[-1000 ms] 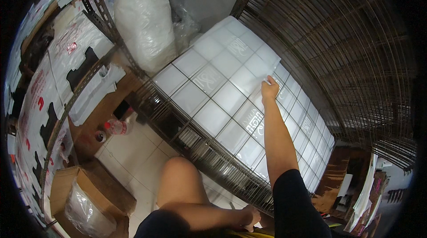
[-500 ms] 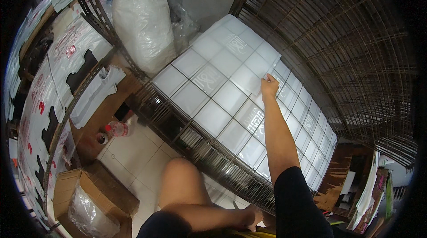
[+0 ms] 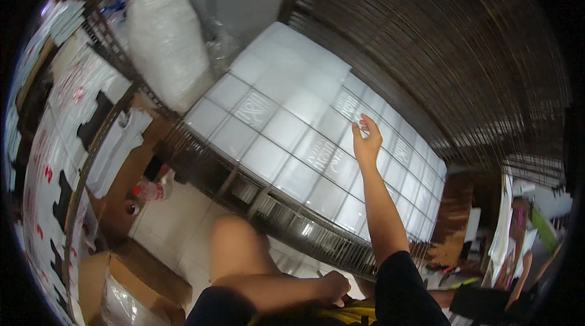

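My right hand (image 3: 368, 137) hovers over a wide metal wire rack, thumb and fingers apart with nothing between them. Frosted white sheets (image 3: 286, 150) printed with pale symbols lie across this rack, each overlapping others, and the dark grid of wires shows between and through them. One sheet (image 3: 298, 73) at the far left end lies over the wires, its right edge just left of my hand. Low in the picture, my left hand (image 3: 334, 288) rests by my lap with curled fingers. Whatever it holds, if anything, is hidden.
A tilted stack of wire racks (image 3: 420, 39) rises behind the sheets. At the left stand a stuffed white sack (image 3: 167, 46), a shelf of printed white sheets (image 3: 58, 131), a red-capped plastic bottle (image 3: 150, 191) and an open cardboard box (image 3: 143, 283). Blurred limbs and dark cloth (image 3: 487, 303) show at lower right.
My right hand has let go of the sheet's edge, and its fingers have spread. The view has shifted, so the rack sits further left. My left hand stays near my lap.
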The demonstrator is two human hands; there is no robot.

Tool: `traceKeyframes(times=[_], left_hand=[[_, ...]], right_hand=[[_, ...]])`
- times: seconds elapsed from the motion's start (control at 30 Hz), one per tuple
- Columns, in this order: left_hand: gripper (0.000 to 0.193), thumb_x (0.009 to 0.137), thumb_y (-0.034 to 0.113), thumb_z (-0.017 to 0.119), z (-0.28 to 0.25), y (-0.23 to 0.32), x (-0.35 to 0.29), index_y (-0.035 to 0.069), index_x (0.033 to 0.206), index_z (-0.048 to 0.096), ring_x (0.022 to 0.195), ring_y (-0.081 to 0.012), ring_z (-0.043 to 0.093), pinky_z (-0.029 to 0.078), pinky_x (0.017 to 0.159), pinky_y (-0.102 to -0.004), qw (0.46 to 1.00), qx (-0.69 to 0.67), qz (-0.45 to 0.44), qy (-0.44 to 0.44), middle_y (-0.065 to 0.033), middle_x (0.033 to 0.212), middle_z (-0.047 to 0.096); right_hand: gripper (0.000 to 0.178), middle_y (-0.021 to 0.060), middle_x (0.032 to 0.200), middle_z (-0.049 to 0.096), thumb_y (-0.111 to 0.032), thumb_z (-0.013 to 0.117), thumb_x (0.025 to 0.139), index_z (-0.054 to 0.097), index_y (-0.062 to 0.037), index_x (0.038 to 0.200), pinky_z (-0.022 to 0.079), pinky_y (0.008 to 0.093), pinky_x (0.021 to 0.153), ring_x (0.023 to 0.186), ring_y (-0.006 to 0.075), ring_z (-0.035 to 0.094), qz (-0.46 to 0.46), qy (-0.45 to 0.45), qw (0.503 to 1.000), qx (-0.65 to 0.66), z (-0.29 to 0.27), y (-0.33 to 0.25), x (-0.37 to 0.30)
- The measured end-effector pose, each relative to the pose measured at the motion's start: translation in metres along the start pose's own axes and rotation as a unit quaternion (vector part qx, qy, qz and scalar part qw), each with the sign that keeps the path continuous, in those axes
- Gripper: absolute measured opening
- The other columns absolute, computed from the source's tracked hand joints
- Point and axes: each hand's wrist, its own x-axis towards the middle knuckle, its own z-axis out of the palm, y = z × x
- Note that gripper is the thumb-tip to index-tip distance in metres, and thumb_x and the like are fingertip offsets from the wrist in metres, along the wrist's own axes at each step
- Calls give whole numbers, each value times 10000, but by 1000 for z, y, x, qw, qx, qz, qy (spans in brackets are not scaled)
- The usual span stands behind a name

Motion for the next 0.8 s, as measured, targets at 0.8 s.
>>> traceKeyframes(times=[0.8], left_hand=[[519, 802, 498, 661, 79, -1, 50, 38, 604, 526, 523, -141, 537, 412, 505, -304, 962, -145, -226, 58, -61, 542, 536]], right_hand=[[404, 112, 1214, 516, -192, 595, 772, 545, -140, 1170, 456, 437, 849, 1053, 326, 556, 216, 454, 731, -460, -709, 145, -167]])
